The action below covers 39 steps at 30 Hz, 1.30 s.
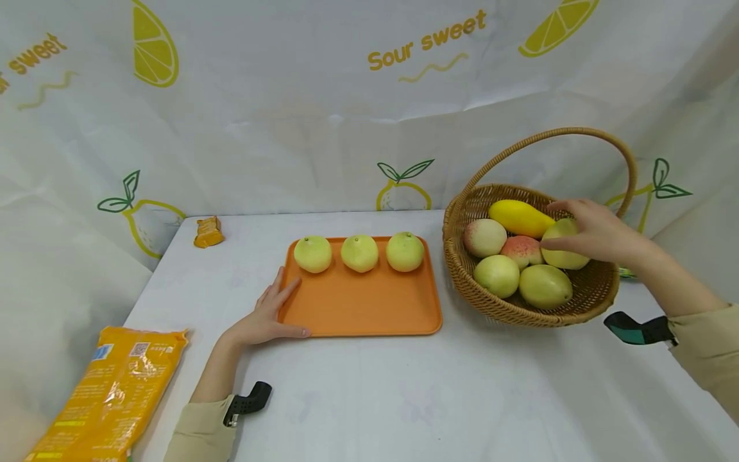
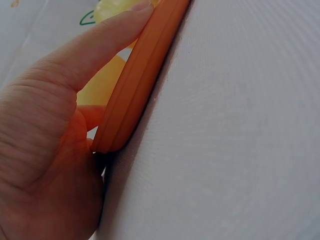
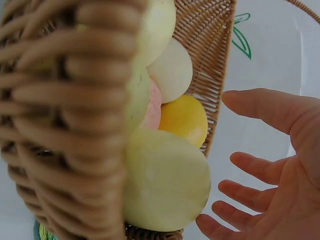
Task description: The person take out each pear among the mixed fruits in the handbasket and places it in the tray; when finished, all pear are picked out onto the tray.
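Orange tray (image 1: 362, 305) is seemingly being steadied by the splayed left hand (image 1: 267, 319), the spread, empty right hand (image 1: 605, 232) hovering beside yellow-green fruit (image 3: 167, 182).

I wear a beige fabric left sleeve (image 1: 199, 431) at seven o'clock, with black angular wrist mount (image 1: 249, 402); beige fabric right sleeve (image 1: 707, 351) at four o'clock, with black-and-teal wrist mount (image 1: 637, 330).

A small draped recording set is suggested: white cloth (image 1: 277, 147), printed with lemons and the words "Sour sweet", is hung behind and at the sides of a white-covered counter (image 1: 375, 398). Small black devices (image 1: 248, 403) are worn at both wrists. Whether a home, shop or lab lies beyond the cloth cannot be told.
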### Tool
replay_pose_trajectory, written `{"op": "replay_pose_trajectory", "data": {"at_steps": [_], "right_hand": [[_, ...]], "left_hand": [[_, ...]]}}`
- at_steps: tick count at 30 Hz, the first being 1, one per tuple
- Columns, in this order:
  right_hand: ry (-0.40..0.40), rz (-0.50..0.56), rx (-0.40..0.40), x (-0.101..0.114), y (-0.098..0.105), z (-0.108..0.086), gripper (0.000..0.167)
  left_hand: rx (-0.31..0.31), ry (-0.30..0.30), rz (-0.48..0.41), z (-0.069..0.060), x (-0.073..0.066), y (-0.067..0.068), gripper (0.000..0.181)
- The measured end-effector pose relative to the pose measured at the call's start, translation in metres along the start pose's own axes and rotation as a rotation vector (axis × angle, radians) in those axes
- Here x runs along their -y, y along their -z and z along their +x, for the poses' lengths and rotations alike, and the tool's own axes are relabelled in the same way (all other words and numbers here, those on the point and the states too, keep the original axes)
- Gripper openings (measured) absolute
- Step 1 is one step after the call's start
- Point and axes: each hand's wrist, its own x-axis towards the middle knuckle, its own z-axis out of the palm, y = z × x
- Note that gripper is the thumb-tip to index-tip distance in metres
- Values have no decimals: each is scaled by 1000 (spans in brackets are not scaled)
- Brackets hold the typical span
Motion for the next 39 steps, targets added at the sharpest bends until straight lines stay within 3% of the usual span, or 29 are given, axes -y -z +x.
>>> {"op": "replay_pose_trajectory", "data": {"at_steps": [21, 31, 39], "right_hand": [[-84, -101, 177, -20, 8, 11, 101], [-68, -226, 154, -21, 5, 12, 105], [-34, -154, 141, -19, 0, 11, 97]], "left_hand": [[1, -8, 19, 1, -1, 2, 109], [2, 0, 16, 0, -1, 1, 110], [5, 4, 13, 0, -1, 1, 110]]}}
